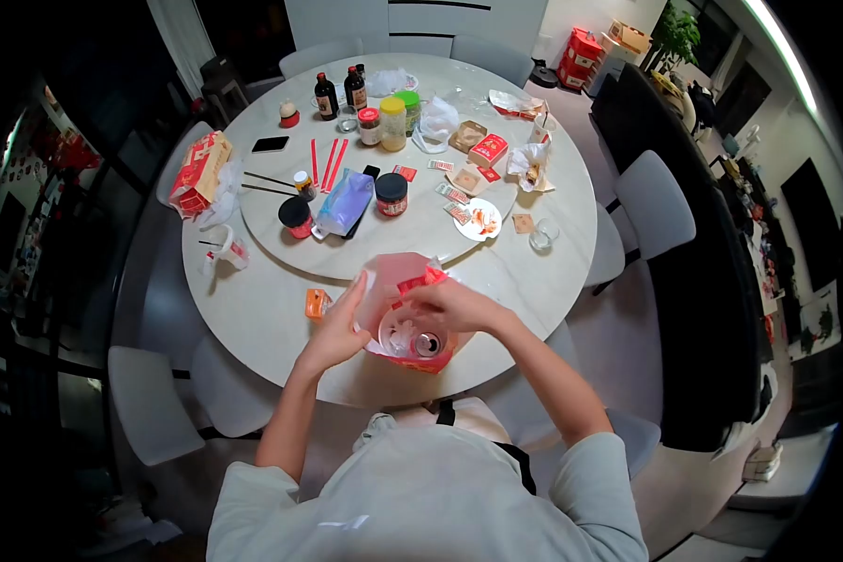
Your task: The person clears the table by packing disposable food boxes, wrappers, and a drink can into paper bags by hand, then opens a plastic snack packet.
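Near the front edge of the table a red and pink paper bag [412, 362] stands with its mouth facing up. My left hand [340, 328] is closed on the bag's left rim. My right hand [451, 304] reaches over the right side of the opening with its fingers bent in; red material shows at the fingertips, but whether it is a packet or a fold of the bag I cannot tell. Inside the bag lie a drink can [427, 345] and a clear plastic cup [395, 330]. Beside my left hand sits a small orange box [317, 303].
On the round turntable [300, 260] are several jars, a purple pouch [345, 202], red sticks [332, 165], and a stained plate [478, 220]. A glass [543, 235] stands right, a crumpled cup [225, 245] left, and another red paper bag [201, 173] farther left. Chairs surround the table.
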Demonstrator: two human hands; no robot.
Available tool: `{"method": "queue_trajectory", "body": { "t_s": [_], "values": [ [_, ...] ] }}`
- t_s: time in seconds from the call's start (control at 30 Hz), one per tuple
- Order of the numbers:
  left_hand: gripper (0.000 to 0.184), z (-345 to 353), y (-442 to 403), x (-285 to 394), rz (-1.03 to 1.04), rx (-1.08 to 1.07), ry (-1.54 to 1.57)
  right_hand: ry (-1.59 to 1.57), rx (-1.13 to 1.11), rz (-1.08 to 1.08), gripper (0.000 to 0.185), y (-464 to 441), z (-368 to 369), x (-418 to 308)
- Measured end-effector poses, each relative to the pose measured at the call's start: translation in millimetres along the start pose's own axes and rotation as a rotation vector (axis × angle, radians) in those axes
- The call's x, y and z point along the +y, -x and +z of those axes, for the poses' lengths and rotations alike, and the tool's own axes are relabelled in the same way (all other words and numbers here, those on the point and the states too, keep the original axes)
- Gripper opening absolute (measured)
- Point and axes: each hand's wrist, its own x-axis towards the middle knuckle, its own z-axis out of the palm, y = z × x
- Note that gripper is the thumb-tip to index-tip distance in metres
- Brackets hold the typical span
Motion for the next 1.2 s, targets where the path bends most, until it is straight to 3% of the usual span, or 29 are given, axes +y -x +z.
{"method": "queue_trajectory", "body": {
  "t_s": [0.17, 0.37, 0.47, 0.67, 0.87, 0.97, 1.0, 1.1, 1.2],
  "values": [
    [0.084, -0.2, 3.1, -6.1, -0.129, 0.184, 0.056, -0.314, 0.508, 0.001, 0.029, 33.2, -38.3, 10.6],
    [0.073, 1.6, 3.6, -19.4, -0.031, 0.391, -0.151, -0.669, 0.764, 0.284, 0.020, 56.7, -55.2, 101.4],
    [0.061, -0.8, 7.4, 3.3, -0.160, 0.416, -0.008, -0.733, 0.838, 0.428, 0.020, 65.0, -52.0, 145.3],
    [0.046, 18.5, 10.0, 36.2, -0.219, 0.613, -0.293, -0.841, 0.805, 0.580, 0.020, 81.9, -47.6, 210.0],
    [0.035, 65.2, -18.3, 97.5, -0.278, 0.885, -0.260, -0.904, 0.645, 0.662, 0.020, 91.3, -41.2, 278.9],
    [0.026, 92.6, -43.3, 119.2, -0.079, 0.886, -0.357, -0.893, 0.599, 0.689, 0.020, 86.4, -39.0, 308.8],
    [0.022, 103.0, -58.6, 134.1, -0.019, 0.874, -0.247, -0.897, 0.594, 0.694, 0.020, 82.5, -37.2, 317.6],
    [0.023, 135.9, -91.4, 137.1, 0.071, 0.724, -0.235, -0.920, 0.572, 0.700, 0.023, 66.8, -35.4, 340.4],
    [0.023, 176.5, -133.8, 125.9, 0.040, 0.603, 0.073, -0.971, 0.578, 0.729, 0.029, 47.8, -35.2, 351.4]
  ]
}}
